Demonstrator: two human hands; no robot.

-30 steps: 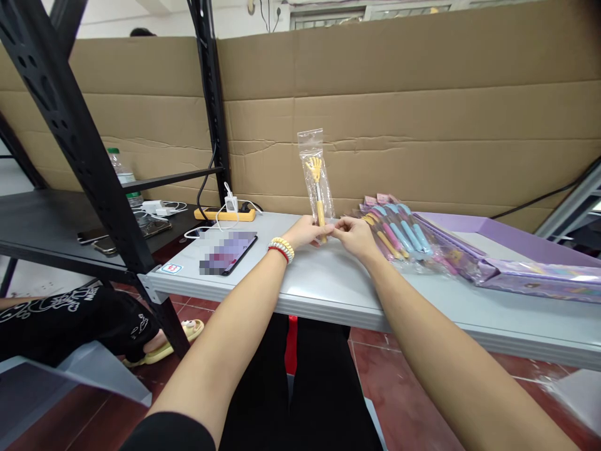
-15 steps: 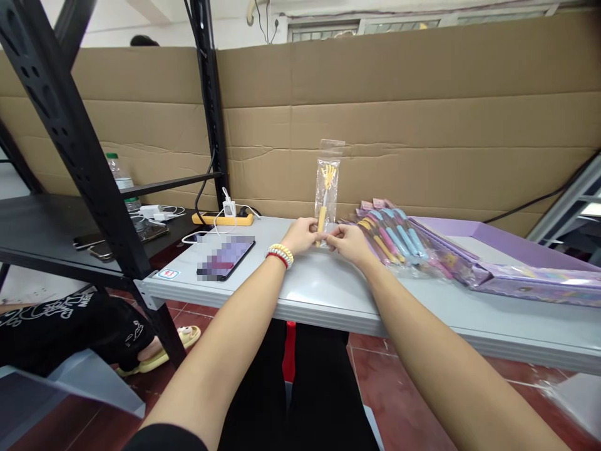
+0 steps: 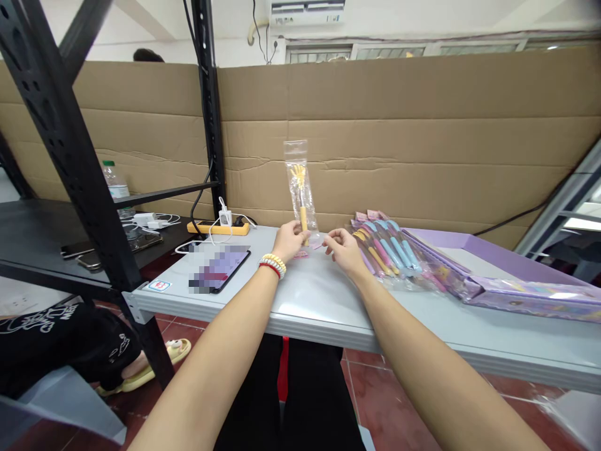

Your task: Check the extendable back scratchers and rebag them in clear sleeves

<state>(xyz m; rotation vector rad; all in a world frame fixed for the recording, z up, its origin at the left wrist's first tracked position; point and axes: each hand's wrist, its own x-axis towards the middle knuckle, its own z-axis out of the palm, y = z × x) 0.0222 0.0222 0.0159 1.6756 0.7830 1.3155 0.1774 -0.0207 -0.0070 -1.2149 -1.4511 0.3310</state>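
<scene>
A yellow back scratcher (image 3: pixel 303 216) with a hand-shaped head stands upright inside a clear plastic bag (image 3: pixel 295 148). My left hand (image 3: pixel 288 241) is closed around the lower end of the bagged handle, just above the table. My right hand (image 3: pixel 342 246) is to its right, thumb and fingertips pinched together beside a small pinkish piece near the bag's bottom; whether they grip it is unclear. A pink slip (image 3: pixel 300 254) shows below my left fingers. Several bagged sticks with blue, pink and yellow handles (image 3: pixel 387 244) lie in a pile right of my right hand.
A purple box (image 3: pixel 521 288) sits at the right on the grey table (image 3: pixel 323 307). To the left are a phone (image 3: pixel 220 270), a yellow power strip (image 3: pixel 218 228) and white cables. A black shelf post (image 3: pixel 79 144) rises at left; cardboard (image 3: pixel 399 144) stands behind. Someone's slippered foot (image 3: pixel 154 366) is below.
The bagged back scratcher moves left in view and tilts slightly left with my left hand. My right hand, formerly close against its handle, now sits apart from it to the right.
</scene>
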